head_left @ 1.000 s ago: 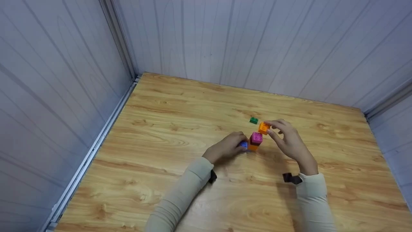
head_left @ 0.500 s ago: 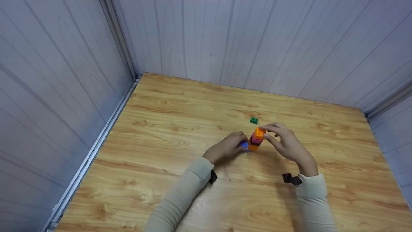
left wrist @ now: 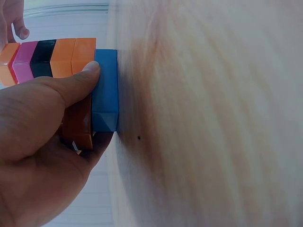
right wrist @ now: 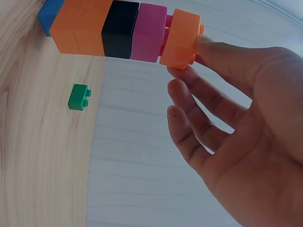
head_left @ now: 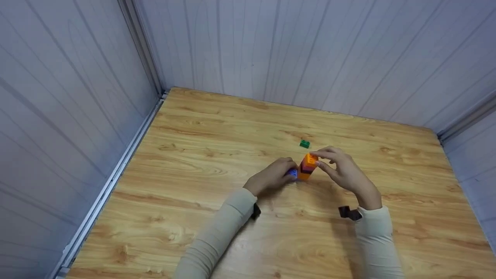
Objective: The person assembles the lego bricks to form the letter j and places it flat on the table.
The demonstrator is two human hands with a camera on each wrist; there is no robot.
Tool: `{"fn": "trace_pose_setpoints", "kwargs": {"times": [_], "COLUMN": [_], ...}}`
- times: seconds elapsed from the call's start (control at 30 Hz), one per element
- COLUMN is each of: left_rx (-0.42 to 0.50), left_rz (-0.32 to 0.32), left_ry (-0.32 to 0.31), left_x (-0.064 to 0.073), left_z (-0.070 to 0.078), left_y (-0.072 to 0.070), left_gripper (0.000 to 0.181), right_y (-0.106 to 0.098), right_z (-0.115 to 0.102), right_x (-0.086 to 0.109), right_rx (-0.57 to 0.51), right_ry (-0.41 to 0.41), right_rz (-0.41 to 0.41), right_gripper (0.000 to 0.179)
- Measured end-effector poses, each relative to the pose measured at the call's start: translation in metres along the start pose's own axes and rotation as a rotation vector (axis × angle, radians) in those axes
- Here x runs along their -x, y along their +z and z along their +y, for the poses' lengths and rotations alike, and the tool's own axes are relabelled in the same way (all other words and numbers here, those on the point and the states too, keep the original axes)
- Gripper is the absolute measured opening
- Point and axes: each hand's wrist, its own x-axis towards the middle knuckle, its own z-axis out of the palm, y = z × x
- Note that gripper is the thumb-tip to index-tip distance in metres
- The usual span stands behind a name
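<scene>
A tower of toy building bricks stands on the table, a blue brick (left wrist: pixel 105 90) at its base. Above it come two orange bricks (right wrist: pixel 79 28), a black brick (right wrist: pixel 120 29) and a pink brick (right wrist: pixel 149 33). My right hand (head_left: pixel 347 170) pinches the top orange brick (right wrist: pixel 181 40) between thumb and fingertips. That brick sits slightly tilted, with pink studs showing in a narrow gap beneath it. Low on the tower, my left hand (head_left: pixel 272 176) grips the base, thumb at the blue brick's edge. A brown-looking brick (left wrist: pixel 78 120) on the blue one is partly hidden by this hand.
A small green brick (head_left: pixel 305 143) lies on the wooden table (head_left: pixel 201 155) behind the tower. Pale panelled walls (head_left: pixel 248 46) rise at the back and both sides. A dark wrist device (head_left: pixel 350 212) sticks out from the right sleeve.
My right hand has moved left and brought the orange brick from beside the tower onto the pink brick on top. The left hand has stayed at the base.
</scene>
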Motion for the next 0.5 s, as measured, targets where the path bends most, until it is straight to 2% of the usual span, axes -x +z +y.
{"fn": "trace_pose_setpoints", "kwargs": {"times": [0.27,0.5], "left_rx": [-0.009,0.012], "left_rz": [0.009,0.012], "left_ry": [-0.005,-0.021], "left_x": [-0.0006,0.0008], "left_z": [-0.0004,0.0024], "left_y": [0.0004,-0.0013], "left_gripper": [0.033,0.033], "right_y": [-0.0004,-0.0014], "right_z": [-0.0042,-0.0069], "right_x": [-0.0028,-0.0037], "right_rx": [0.045,0.033], "right_ry": [0.011,0.04], "right_rz": [-0.028,-0.051], "right_gripper": [0.034,0.035]}}
